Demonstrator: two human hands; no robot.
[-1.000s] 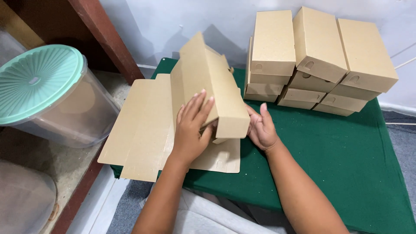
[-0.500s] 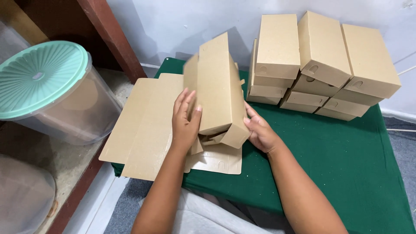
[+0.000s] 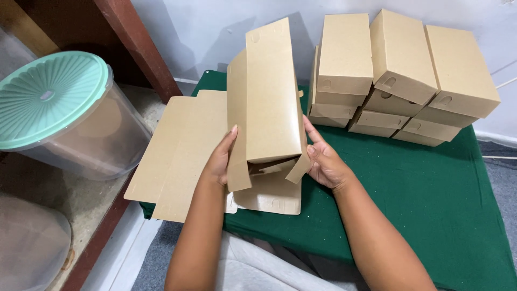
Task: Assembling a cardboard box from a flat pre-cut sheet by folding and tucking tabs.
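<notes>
A half-folded brown cardboard box [image 3: 272, 102] stands on end above the green cloth [image 3: 431, 199], its near end flaps still loose. My left hand [image 3: 221, 159] presses flat against its left wall. On the other side, my right hand [image 3: 323, 159] cups the right wall and a hanging flap. Under the box lies a stack of flat cardboard blanks [image 3: 180, 151], reaching past the cloth's left edge.
Several finished brown boxes [image 3: 401, 75] are piled at the back right of the cloth. A clear plastic tub with a mint-green lid [image 3: 51, 97] sits on a shelf to the left, beside a dark wooden post [image 3: 137, 48]. A white wall stands behind.
The box has been raised from a tilted position to standing upright on its end. Both hands slid from its top to its two sides.
</notes>
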